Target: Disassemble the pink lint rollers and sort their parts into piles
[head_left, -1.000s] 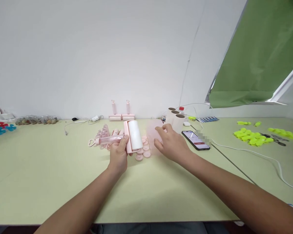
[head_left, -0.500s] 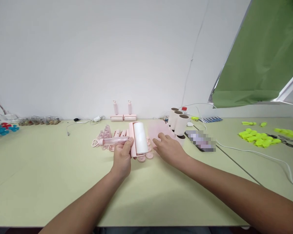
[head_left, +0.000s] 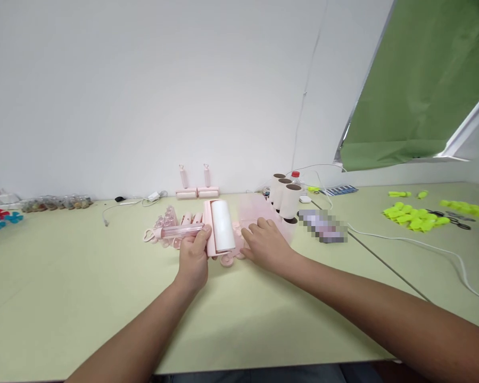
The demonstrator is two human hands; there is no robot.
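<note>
My left hand (head_left: 193,261) is closed round a pink lint roller (head_left: 224,226) where its clear pink handle meets the head. The handle points left, ending in a heart-shaped loop, and a white sticky roll sits in the head. My right hand (head_left: 268,247), fingers curled, grips a translucent pink cover (head_left: 236,247) just right of the roller. Behind that hand are more translucent pink covers (head_left: 253,205). Round pink caps (head_left: 226,260) lie below the roller, partly hidden. Left of it are several clear pink handles (head_left: 167,217) and pink parts (head_left: 187,218).
White rolls (head_left: 290,201) stand upright at the right, near a phone (head_left: 323,226) and a red-capped bottle (head_left: 295,176). Two lint rollers (head_left: 208,191) lean on the wall. Yellow-green pieces (head_left: 411,217), scissors (head_left: 457,221) and a white cable (head_left: 423,248) lie further right.
My right hand has closed on a translucent pink cover and shifted slightly left toward the roller. The left hand still holds the lint roller. The whole view has shifted a little.
</note>
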